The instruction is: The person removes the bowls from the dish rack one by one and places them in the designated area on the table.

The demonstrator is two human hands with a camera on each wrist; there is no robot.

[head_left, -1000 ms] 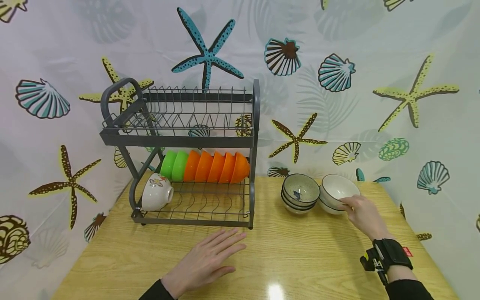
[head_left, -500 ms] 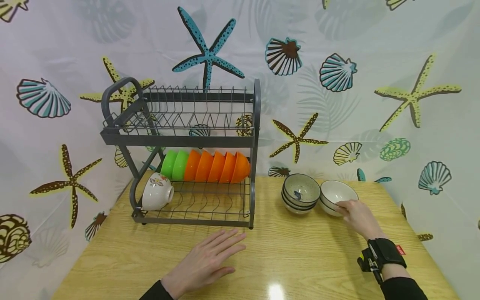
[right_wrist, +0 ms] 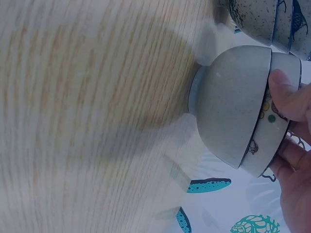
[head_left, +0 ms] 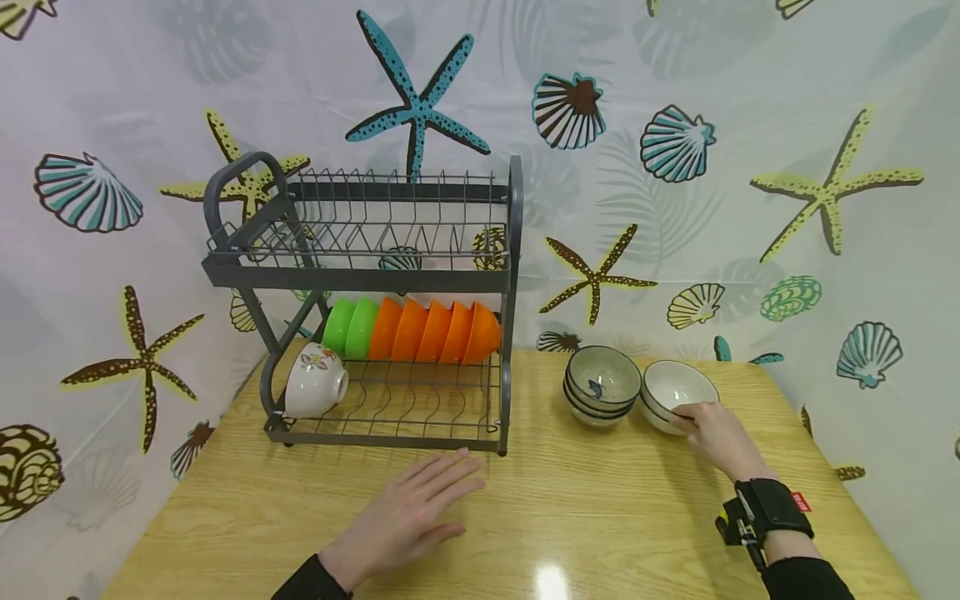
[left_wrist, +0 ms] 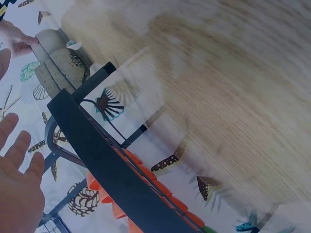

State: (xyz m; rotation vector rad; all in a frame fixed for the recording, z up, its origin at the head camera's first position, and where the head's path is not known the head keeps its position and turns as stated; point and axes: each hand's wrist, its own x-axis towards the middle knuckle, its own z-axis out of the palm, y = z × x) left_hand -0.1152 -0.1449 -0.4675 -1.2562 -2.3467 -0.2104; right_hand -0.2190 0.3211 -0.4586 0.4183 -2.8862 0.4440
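Bowl (head_left: pixel 678 382): nested in a lower bowl (right_wrist: pixel 228 102) on the tabletop (head_left: pixel 585 500), beside the speckled stack (head_left: pixel 600 385).
Handling: I judge it stiff, slick, chippable; I'd take the rim.
Right hand (head_left: pixel 722 435): fingers pinch that rim.
Left hand (head_left: pixel 405 510): fingers spread, holding nothing.

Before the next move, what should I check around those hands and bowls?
1. Right hand on the upper white bowl: ok, it pinches near the rim.
2. Upper white bowl free of the lower white bowl: not ok, nested in it.
3. Gap to the speckled stack: cannot tell, they sit very close.
4. Left hand free: ok, holding nothing.
5. Flowered bowl in the rack: ok, on its side at the left end.
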